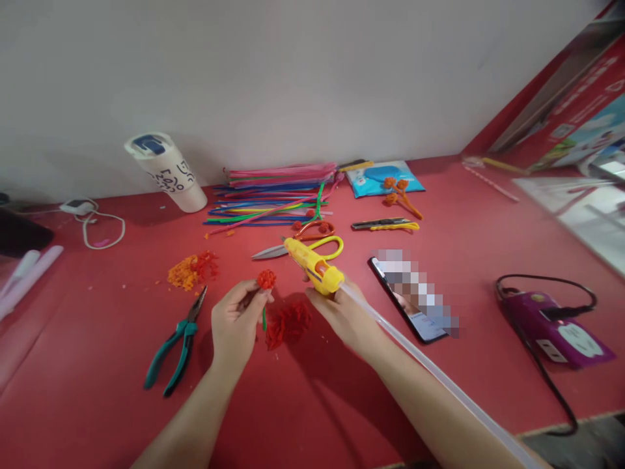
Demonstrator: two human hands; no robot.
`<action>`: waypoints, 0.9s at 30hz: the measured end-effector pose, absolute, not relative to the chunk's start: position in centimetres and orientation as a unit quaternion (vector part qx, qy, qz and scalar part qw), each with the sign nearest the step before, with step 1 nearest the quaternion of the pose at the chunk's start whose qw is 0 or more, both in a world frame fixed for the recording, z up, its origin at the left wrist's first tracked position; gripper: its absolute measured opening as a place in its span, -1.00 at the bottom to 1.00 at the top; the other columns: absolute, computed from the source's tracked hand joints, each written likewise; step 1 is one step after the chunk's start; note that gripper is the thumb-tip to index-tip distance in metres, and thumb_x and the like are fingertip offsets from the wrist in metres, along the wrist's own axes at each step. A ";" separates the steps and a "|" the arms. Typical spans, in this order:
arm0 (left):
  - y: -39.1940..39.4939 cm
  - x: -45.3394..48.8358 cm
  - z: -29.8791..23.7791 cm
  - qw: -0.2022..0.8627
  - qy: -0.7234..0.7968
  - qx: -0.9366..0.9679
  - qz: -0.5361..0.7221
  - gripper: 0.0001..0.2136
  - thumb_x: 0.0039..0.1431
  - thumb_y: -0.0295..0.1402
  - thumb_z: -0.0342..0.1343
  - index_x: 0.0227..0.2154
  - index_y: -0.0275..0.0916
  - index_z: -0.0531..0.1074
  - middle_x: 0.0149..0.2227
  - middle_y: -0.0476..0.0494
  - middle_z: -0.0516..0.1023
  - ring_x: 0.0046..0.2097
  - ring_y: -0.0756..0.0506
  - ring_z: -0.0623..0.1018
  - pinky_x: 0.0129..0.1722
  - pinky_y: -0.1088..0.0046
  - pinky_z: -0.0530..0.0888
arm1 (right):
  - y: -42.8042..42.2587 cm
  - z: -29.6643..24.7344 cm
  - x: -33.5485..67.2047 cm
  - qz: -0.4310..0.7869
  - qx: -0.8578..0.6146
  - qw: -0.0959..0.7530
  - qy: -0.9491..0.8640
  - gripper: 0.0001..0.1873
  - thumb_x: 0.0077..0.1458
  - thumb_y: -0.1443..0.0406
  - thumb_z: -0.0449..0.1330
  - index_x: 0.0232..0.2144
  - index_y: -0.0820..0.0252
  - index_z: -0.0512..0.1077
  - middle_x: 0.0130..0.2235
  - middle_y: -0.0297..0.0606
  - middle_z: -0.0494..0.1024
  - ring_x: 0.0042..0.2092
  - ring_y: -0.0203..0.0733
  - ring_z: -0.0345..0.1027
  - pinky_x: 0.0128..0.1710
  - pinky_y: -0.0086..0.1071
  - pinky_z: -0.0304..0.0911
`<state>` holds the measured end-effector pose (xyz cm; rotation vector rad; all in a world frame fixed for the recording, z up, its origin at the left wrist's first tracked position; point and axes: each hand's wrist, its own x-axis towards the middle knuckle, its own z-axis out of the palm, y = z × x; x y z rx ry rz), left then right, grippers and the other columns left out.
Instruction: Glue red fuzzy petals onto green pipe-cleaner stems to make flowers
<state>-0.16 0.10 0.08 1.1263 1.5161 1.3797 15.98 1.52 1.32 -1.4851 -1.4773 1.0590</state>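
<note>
Glue gun (312,264), yellow, sits gripped in the right hand (344,316) in the head view. Its nozzle points up and toward the left hand, and a long clear glue stick (420,365) trails from its back along the right forearm. The left hand (238,320) is closed around a green stem, pinching it so that the red pom-pom (266,279) stands above the fingertips, just beside the nozzle but apart from it. Between the two hands a red fluffy bundle (288,324) lies on the red bench (312,404). Left of the left hand lie teal-handled pliers (176,345), with a heap of orange and red trimmings (193,268) beyond them. Past the gun rest yellow-handled scissors (305,247), and farther on a spread of coloured pipe cleaners (273,198). Right of the right hand lies a phone (413,301), and a purple device (556,329) sits well apart from it.
</note>
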 end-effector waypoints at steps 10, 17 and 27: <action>0.7 -0.5 0.2 0.573 0.550 0.286 0.536 -0.86 -0.14 -0.30 0.25 -0.53 -0.28 0.49 -0.62 0.02 0.46 -0.67 0.17 0.22 -0.73 0.71 0.06 | 0.4 1.5 16.2 0.491 -0.517 0.479 -0.512 -0.77 -0.05 0.19 0.16 -0.33 0.21 0.40 -0.37 -0.22 0.53 -0.36 -0.19 0.40 -0.37 -0.33 0.35; 0.9 -0.3 1.0 0.632 0.517 0.227 0.531 -0.81 -0.16 -0.28 0.23 -0.57 -0.30 0.38 -0.66 0.08 0.39 -0.71 0.18 0.17 -0.76 0.68 0.00 | -0.4 1.9 16.9 0.497 -0.469 0.427 -0.592 -0.80 0.01 0.18 0.15 -0.41 0.20 0.43 -0.50 -0.28 0.48 -0.48 -0.22 0.36 -0.49 -0.37 0.32; 0.9 -0.5 0.8 0.633 0.516 0.213 0.536 -0.81 -0.12 -0.29 0.21 -0.58 -0.27 0.34 -0.65 0.09 0.42 -0.73 0.18 0.19 -0.79 0.69 0.01 | -0.3 1.6 16.8 0.350 -0.477 0.374 -0.714 -0.76 0.06 0.18 0.08 -0.58 0.14 0.25 -0.59 -0.36 0.29 -0.56 -0.30 0.18 -0.57 -0.43 0.14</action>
